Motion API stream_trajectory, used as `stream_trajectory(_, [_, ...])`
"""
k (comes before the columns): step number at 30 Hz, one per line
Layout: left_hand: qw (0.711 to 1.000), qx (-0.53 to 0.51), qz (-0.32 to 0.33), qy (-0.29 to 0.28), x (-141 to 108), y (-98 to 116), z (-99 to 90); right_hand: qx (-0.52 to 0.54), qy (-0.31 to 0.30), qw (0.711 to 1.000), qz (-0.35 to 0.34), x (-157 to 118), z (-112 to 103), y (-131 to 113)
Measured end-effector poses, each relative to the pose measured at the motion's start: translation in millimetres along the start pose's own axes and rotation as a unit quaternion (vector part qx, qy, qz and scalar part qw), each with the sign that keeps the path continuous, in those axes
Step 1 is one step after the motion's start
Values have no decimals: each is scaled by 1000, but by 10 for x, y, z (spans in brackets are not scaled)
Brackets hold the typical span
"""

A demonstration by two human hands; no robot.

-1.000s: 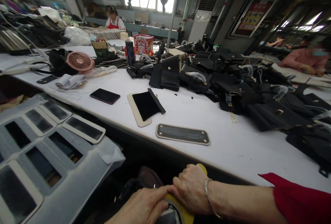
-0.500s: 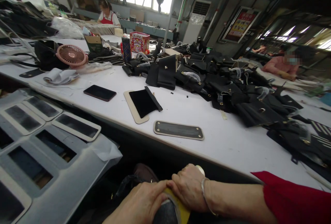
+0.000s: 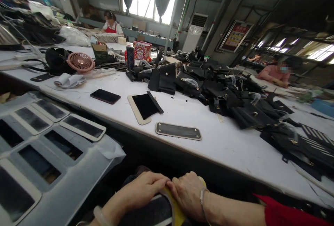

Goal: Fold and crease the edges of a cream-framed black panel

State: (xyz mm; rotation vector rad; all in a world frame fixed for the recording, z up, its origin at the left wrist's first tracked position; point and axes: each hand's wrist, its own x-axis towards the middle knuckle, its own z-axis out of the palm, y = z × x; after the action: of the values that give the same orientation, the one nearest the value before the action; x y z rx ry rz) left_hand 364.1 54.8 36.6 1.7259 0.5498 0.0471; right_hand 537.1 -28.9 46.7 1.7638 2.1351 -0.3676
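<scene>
Low in the picture, below the table edge, my left hand (image 3: 143,189) and my right hand (image 3: 188,193) meet at the fingertips. Both are closed on the edge of a dark panel (image 3: 153,209) with a pale border; yellow material (image 3: 177,215) lies along its right side. The fingertips hide what exactly is pinched. On the white table (image 3: 221,146) in front lies a dark strip (image 3: 179,131) with metal studs at its ends. Behind it a black piece (image 3: 146,105) rests on a beige panel (image 3: 134,109).
A phone (image 3: 105,96), a pink fan (image 3: 81,62) and a heap of black bag parts (image 3: 216,87) are on the table. Bordered panels (image 3: 82,127) lie on a grey rack (image 3: 78,177) at left. Two people (image 3: 112,27) (image 3: 273,74) sit beyond.
The view has shifted slightly. My left hand has come up and its wrist band now shows. More of the dark panel is visible beneath my hands.
</scene>
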Motion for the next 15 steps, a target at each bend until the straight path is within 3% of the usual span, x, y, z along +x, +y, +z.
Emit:
stream_trajectory(5, [999, 14, -36, 35, 90, 43, 6, 2, 24, 1000, 12, -21, 33, -37])
stream_trajectory(15, [993, -87, -80, 7, 304, -23, 97, 10, 31, 999, 25, -79, 162, -60])
